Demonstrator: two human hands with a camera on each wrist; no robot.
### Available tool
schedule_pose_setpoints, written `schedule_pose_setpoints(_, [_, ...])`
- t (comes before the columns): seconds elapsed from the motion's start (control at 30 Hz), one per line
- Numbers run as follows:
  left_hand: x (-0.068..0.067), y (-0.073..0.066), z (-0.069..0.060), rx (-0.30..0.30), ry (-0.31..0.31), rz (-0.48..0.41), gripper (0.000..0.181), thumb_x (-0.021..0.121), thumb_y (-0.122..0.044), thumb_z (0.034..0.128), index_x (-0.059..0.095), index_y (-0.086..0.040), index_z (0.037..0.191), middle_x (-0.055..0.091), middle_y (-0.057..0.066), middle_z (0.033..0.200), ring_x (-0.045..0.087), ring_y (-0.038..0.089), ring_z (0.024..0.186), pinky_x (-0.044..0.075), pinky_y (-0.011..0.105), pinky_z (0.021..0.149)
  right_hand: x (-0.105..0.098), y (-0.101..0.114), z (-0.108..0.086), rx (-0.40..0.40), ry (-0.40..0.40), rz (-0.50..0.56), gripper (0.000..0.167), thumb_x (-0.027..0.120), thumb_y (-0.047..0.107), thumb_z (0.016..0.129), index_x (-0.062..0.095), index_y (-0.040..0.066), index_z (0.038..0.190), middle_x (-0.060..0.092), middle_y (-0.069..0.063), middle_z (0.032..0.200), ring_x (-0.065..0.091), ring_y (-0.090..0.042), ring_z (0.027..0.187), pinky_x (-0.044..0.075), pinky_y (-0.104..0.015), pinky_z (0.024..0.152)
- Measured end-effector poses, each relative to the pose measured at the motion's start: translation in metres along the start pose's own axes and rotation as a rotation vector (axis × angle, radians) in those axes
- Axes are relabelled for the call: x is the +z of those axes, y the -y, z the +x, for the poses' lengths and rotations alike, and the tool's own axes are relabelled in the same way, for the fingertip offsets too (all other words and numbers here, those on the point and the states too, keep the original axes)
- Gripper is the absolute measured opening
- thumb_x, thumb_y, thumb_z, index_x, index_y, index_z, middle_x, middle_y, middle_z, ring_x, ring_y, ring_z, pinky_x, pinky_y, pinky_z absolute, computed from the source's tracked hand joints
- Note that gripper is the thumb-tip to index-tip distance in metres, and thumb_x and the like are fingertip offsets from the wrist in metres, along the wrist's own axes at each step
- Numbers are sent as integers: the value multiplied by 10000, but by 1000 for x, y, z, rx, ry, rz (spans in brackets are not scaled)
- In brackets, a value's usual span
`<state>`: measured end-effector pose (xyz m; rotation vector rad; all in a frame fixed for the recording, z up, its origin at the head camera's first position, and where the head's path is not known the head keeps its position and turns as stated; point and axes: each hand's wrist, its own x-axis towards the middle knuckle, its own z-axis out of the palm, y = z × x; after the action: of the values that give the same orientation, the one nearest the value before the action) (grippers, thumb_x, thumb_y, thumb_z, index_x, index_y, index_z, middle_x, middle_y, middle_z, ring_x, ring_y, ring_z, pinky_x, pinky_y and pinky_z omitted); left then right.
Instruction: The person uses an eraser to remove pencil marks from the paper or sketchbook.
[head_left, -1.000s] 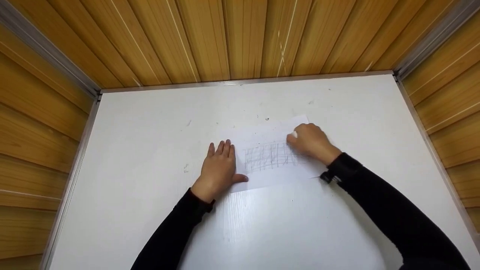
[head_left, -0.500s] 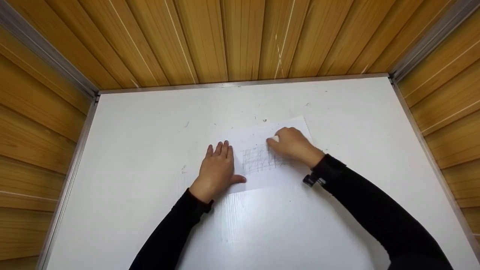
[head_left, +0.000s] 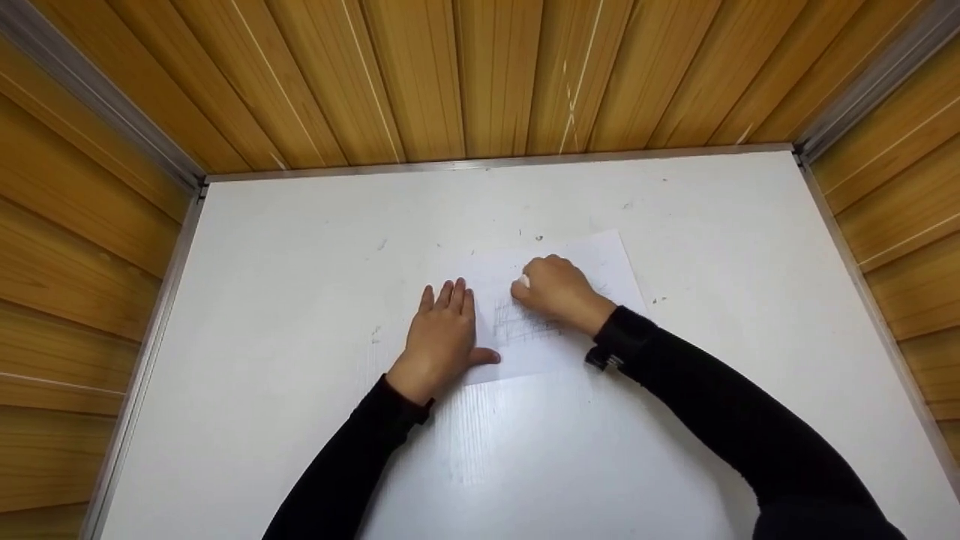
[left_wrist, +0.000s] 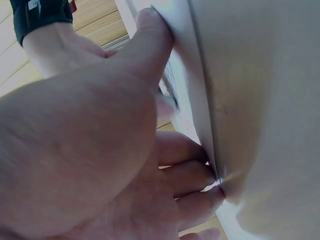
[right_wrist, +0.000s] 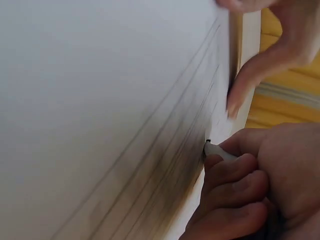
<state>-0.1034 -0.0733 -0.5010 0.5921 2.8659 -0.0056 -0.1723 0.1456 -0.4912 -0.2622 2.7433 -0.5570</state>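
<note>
A white sheet of paper [head_left: 525, 364] lies on the white table, with a grid of pencil lines [head_left: 514, 330] drawn across it. My left hand [head_left: 441, 334] rests flat on the sheet's left side, fingers straight and thumb spread. Between the thumb and curled fingers of my right hand [head_left: 561, 291] is a small white eraser [right_wrist: 220, 151], its tip dark and against the paper in the right wrist view. That hand covers the upper right of the grid. Faint grey smudges show on the paper to its right.
Small dark crumbs and marks [head_left: 538, 238] dot the white table [head_left: 300, 262] around the sheet. Wood-patterned walls [head_left: 420, 75] with metal edging enclose the table at the back and both sides.
My right hand has moved left across the sheet with the eraser. The grid's right part, dark earlier, is now faint or covered by the hand. The left hand stays in place.
</note>
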Motion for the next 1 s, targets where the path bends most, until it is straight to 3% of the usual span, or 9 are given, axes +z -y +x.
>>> schedule_pose_setpoints(0.1, [0,0,0,3,2,3,1249,746,-824,842,420,56,1665,401,236,1760,391,386,1663,296,579,1376,-15,-39,-10,55,-26,20,357,600,314,1025,646,69,769,674,-145,892,607,-308,843,530,-450,782])
schedule_pose_setpoints(0.2, [0,1,0,0,5,3,1248,752,-819,839,419,55,1666,398,235,1761,386,385,1666,294,580,1376,-28,-74,-21,124,-46,15,381,589,318,1026,556,114,707,614,-112,832,569,-287,808,454,-387,724])
schedule_pose_setpoints(0.3, [0,3,0,-13,12,6,1250,759,-816,838,416,55,1668,395,232,1763,384,381,1668,291,577,1378,-37,-95,-28,160,-49,-3,392,574,332,1024,603,71,734,639,-146,843,574,-304,818,439,-381,718])
schedule_pose_setpoints(0.4, [1,5,-1,-22,27,15,1254,754,-820,841,407,51,1674,386,227,1772,381,372,1672,286,570,1382,-39,-100,-31,165,-45,-20,393,552,338,1029,685,16,848,668,-173,918,573,-317,872,458,-402,762])
schedule_pose_setpoints(0.57, [4,6,-3,-22,39,17,1257,753,-823,842,406,56,1672,384,234,1771,384,381,1669,290,572,1380,-29,-72,-26,157,-20,33,442,515,363,1081,722,-5,953,700,-197,988,618,-336,917,518,-453,821])
schedule_pose_setpoints(0.77, [4,5,-3,-16,11,10,1242,764,-815,843,427,57,1661,411,240,1755,406,387,1656,308,579,1370,-2,5,-9,52,72,75,485,571,419,1084,774,-21,1114,779,-214,1160,715,-369,1058,593,-532,999])
schedule_pose_setpoints(0.9, [2,2,-1,0,8,-9,1229,758,-807,855,421,52,1666,402,241,1759,397,388,1660,301,585,1371,16,41,0,-34,94,24,439,581,383,1069,782,-5,1109,783,-205,1160,729,-375,1080,602,-534,972])
schedule_pose_setpoints(1.0, [0,1,0,5,10,-11,1225,748,-806,863,409,47,1674,388,238,1767,383,384,1668,289,586,1376,21,46,3,-68,47,-30,387,592,337,1060,784,2,1044,779,-212,1113,735,-393,1066,613,-550,930])
